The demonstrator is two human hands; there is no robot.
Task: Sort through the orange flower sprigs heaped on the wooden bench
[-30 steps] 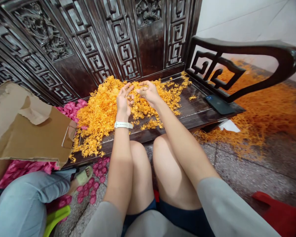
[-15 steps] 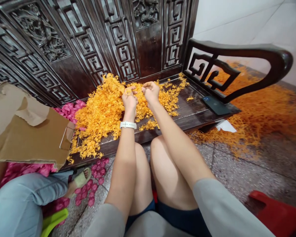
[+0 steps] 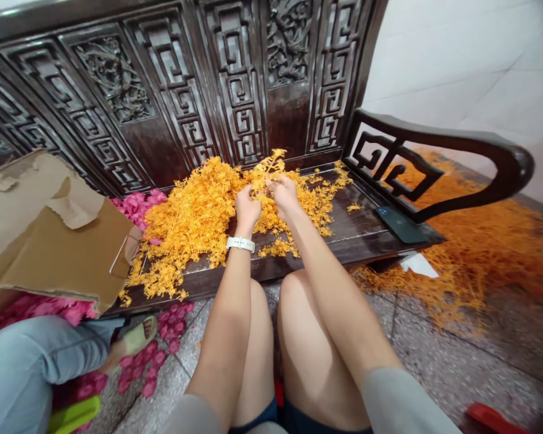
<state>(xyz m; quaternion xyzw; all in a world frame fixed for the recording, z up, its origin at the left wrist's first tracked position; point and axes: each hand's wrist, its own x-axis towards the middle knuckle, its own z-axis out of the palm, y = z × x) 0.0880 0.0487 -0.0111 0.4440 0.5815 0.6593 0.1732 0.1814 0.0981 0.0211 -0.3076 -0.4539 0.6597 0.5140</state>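
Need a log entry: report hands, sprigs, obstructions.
Left hand, right hand close together at yellow sprig. Yellow pile on bench. Phone out of way, by armrest.

The left hand (image 3: 248, 208) and right hand (image 3: 285, 196) have curled inward; a yellow-orange flower sprig (image 3: 277, 155) now rises before the carved backrest (image 3: 288, 123).

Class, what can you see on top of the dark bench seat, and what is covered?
A heap of yellow pieces and, towards the right end, a phone. Pink pieces show left of the heap. Cardboard blocks the view farther left; the heap covers whatever is beneath.
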